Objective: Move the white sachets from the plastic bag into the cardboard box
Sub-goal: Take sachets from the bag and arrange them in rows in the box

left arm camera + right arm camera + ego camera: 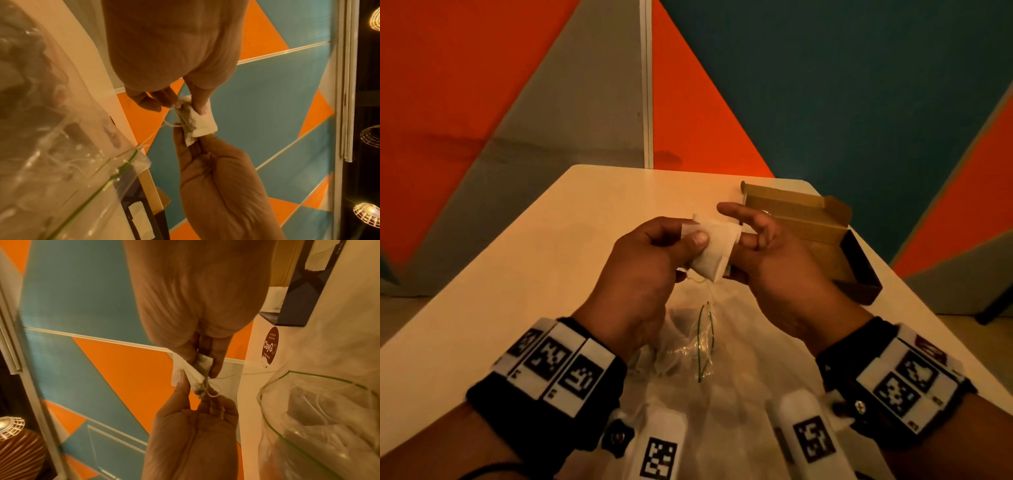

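Above the table, both hands hold one white sachet (717, 250). My left hand (688, 241) pinches its left end with the thumb on top. My right hand (748, 240) grips the right end, index finger stretched out. A thin thread (153, 135) runs from the sachet (204, 125) down to the clear plastic bag (697, 342), which lies open on the table below the hands. More sachets (308, 404) show through the bag (320, 426). The open cardboard box (808, 222) stands just right of my right hand, with a white sachet (141, 217) inside.
The white table (571, 240) ends at a wall of orange, grey and teal panels (859, 102). A round brown sticker (270, 348) sits on the table near the box (304, 280). The box's dark front wall (859, 260) stands close to my right wrist.
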